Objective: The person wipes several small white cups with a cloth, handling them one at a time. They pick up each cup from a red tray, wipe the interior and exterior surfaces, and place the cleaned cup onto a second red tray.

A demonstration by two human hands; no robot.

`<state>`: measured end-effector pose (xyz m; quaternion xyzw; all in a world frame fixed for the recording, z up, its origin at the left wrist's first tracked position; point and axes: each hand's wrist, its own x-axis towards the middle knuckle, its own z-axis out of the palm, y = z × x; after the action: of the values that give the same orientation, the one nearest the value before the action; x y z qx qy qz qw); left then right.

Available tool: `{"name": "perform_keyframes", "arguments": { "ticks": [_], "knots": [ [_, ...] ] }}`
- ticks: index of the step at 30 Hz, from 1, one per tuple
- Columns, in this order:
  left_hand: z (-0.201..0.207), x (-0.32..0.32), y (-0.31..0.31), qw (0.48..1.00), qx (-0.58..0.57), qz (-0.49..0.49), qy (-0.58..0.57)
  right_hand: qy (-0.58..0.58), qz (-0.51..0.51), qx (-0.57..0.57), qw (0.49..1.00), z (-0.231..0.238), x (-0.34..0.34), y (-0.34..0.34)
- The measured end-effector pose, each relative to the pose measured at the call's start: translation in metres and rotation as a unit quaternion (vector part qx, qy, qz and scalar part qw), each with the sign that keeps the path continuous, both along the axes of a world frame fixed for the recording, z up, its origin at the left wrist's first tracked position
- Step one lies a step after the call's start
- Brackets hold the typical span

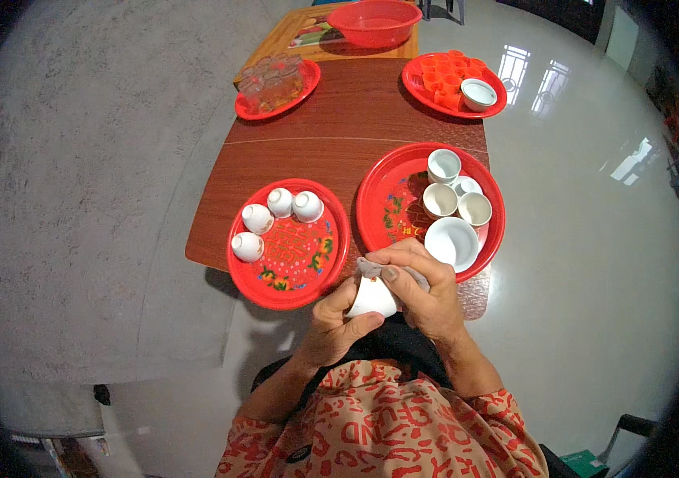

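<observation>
A white teacup [373, 299] is held in front of me at the table's near edge. My left hand [334, 320] is closed round its lower side. In my right hand [425, 288] a greyish cloth [369, 268] is pinched over the cup's rim, and part of it shows behind the fingers. To the left, a round red tray [274, 299] with a flower pattern bears several upside-down white cups [257, 217] along its far left side. On the right, a deeper red tray [368, 187] holds several upright white cups [440, 200] and a larger white bowl [452, 244], close beyond my right hand.
Glass cups stand on a red plate [253, 116] at the far left of the brown table [299, 155]. At the far right, another red tray [495, 109] holds small orange cups [443, 76] and a white lidded bowl [479, 94]. A red basin [375, 24] sits beyond.
</observation>
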<state>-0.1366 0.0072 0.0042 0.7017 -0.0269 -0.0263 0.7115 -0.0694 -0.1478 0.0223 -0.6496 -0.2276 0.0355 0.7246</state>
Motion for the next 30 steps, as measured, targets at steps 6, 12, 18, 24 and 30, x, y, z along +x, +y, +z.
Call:
{"name": "perform_keyframes", "arguments": {
  "ticks": [6,12,18,24,30],
  "knots": [
    [0.002,0.004,0.004,0.999,0.003,-0.032,-0.001,-0.307,-0.128,-0.037,0.942,-0.011,-0.007,-0.003],
    [0.007,0.001,0.000,0.983,0.161,-0.012,-0.083,-0.392,-0.141,-0.041,0.908,-0.009,-0.014,-0.005],
    [0.005,0.000,0.008,0.981,0.091,-0.094,-0.145,-0.132,-0.040,0.038,0.990,-0.001,-0.016,-0.013],
    [0.013,-0.003,0.002,0.987,0.039,-0.095,-0.124,0.067,0.068,0.110,0.989,0.004,-0.003,-0.014],
    [0.001,-0.005,-0.004,0.997,-0.048,-0.023,-0.055,-0.168,-0.094,0.006,0.981,0.004,-0.015,-0.010]
  ]
}}
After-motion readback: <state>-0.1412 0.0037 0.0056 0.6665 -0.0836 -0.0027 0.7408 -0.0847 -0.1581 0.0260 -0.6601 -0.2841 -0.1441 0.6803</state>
